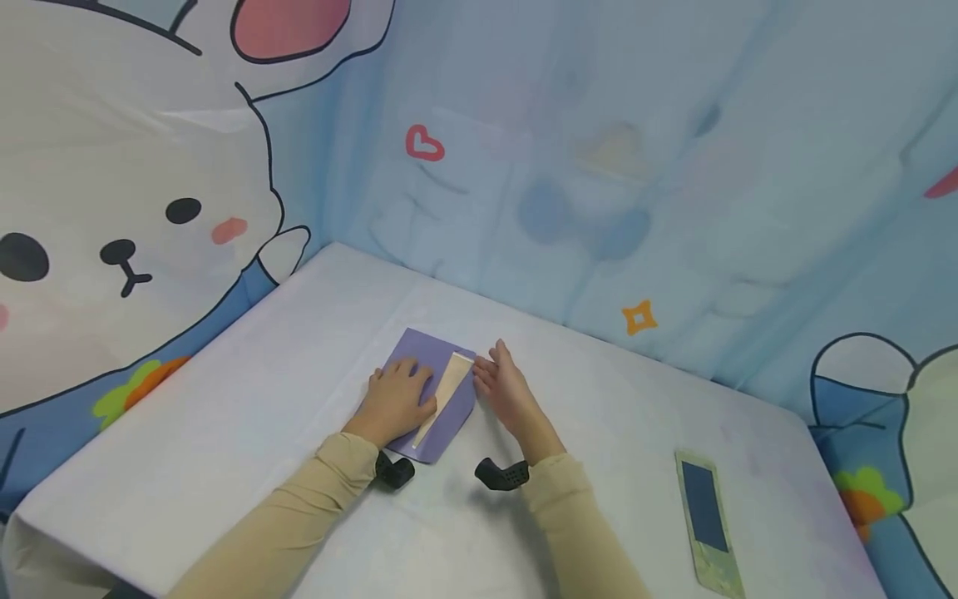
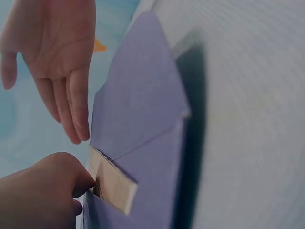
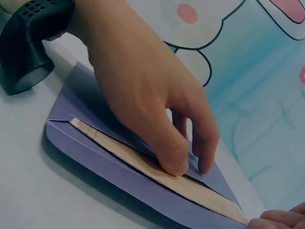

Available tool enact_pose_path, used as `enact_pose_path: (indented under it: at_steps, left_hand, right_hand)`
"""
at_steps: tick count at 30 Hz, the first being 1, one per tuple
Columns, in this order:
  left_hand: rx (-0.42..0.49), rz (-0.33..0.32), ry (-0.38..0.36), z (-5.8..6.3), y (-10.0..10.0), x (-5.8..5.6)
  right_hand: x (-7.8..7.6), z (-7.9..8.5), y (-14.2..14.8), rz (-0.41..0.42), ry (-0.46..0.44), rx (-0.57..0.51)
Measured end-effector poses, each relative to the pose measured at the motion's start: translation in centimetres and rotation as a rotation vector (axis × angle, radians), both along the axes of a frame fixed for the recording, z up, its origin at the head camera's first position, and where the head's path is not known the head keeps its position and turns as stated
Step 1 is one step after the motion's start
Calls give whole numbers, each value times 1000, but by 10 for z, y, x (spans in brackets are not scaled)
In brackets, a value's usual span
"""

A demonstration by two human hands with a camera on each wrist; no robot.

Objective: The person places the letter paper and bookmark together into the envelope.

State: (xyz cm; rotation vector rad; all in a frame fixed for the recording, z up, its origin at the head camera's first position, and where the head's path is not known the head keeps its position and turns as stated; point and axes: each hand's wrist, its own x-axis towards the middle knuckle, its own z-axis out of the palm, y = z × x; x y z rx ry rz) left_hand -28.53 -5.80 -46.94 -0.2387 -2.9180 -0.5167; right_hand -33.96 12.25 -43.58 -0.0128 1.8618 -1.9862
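Note:
A purple envelope [image 1: 422,347] lies on the table with its flap [image 2: 138,86] folded out. A strip of cream paper or card [image 1: 449,387] shows in the envelope's opening. My left hand [image 1: 397,399] rests on the envelope with its fingers spread over it. In the right wrist view, the left thumb [image 3: 174,160] presses at the cream strip's edge. Beside the envelope's right edge, my right hand [image 1: 509,395] is held on its side, fingers straight. Its fingertips [image 3: 279,219] come right up to the far end of the strip.
A long pale-green card or packet [image 1: 707,516] with a dark blue panel lies on the right of the white table [image 1: 599,399]. Black wrist devices [image 1: 501,474] sit under both wrists. A curtain printed with cartoon animals [image 1: 524,125] hangs behind the table.

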Motion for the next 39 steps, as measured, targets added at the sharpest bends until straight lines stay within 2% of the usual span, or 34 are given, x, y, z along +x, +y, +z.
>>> enact_pose_path:
  at_steps: [3,5,12,24,31,35,39]
  left_hand:
    - [-2,3,5,1,0,0]
    - [-2,4,7,2,0,0]
    - [-7,5,-13,1,-1,1]
    - [-22,19,-28,2,2,0]
    - [-9,5,-44,-2,8,1]
    - [-14,7,-35,-1,6,0]
    - [-12,11,-46,1,2,-3]
  right_hand:
    - [3,0,-4,59,42,44]
    - [4,1,-7,73,40,70]
    - [-2,-2,-14,-13,-39,-7]
    - [-12,-13,-22,-54,-45,-98]
    - [-3,-20,-18,-57,-32,-64]
    - [7,-16,-16,-44,-73,-95]
    - [19,-10,-17,5,-122,-115]
